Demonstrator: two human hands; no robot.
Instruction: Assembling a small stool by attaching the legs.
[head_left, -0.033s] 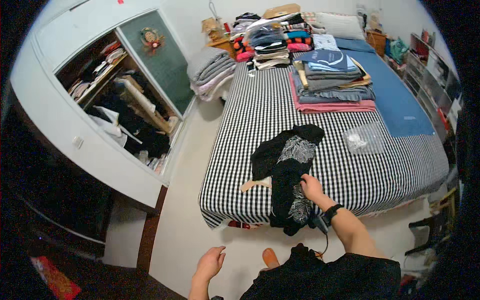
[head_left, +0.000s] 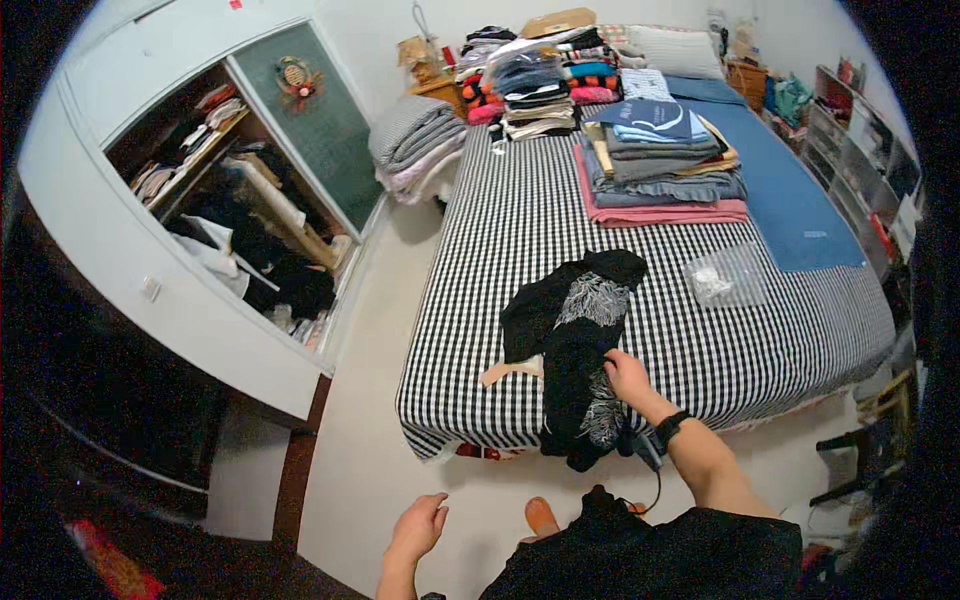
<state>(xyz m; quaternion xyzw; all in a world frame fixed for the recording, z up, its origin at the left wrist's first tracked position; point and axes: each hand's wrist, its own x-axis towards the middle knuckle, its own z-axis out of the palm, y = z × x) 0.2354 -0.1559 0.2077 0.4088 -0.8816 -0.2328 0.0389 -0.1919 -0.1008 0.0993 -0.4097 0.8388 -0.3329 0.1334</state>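
A black garment [head_left: 573, 375] with grey shaggy fringe patches lies spread on the checked bed [head_left: 480, 290], its lower end hanging over the front edge. My right hand [head_left: 627, 378] is at the garment's right side, fingers pinched on the black cloth beside the lower fringe. A beige and white strip [head_left: 512, 369] sticks out from under the garment's left side; its kind is unclear. My left hand [head_left: 420, 524] hangs over the floor left of my body, fingers loosely extended, with nothing in it.
Folded clothes [head_left: 665, 165] are stacked farther up the bed, with another clothes pile [head_left: 540, 90] behind. A clear plastic bag [head_left: 725, 277] lies at right. Folded bedding [head_left: 415, 140] sits beside the bed. An open wardrobe [head_left: 240, 190] stands left, a dark chair [head_left: 850, 450] right.
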